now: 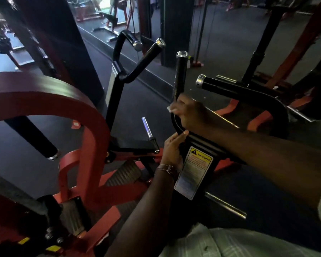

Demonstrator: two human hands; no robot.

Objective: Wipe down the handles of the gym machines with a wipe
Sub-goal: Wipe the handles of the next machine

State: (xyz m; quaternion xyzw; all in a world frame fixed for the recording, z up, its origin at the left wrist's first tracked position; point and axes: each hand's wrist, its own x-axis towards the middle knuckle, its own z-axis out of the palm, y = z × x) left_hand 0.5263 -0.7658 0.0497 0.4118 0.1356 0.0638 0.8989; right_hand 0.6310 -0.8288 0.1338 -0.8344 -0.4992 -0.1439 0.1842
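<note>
Head view looks down on a black gym machine arm with two handles: an upright handle (180,75) capped in chrome and a second handle (228,89) that runs out sideways to its right, also chrome-tipped. At the base of the upright handle, the right hand (190,115) curls round the bar where it bends, and a small white wipe (171,109) is pressed between its fingers and the black surface, a corner of it sticking out on the left. Just below, the left hand (171,150) grips the lower curve of the same bar, thumb laid along the edge, with a bracelet (165,168) on its wrist. Beside that wrist a yellow and white warning label (194,172) is stuck to the black plate. Across a gap to the left stands a matching arm with its own pair of handles (146,49). A thick red frame (50,101) arches over the left foreground, and ribbed footplates (125,172) lie beneath it. A pale checked shirt (230,242) fills the bottom right corner.
</note>
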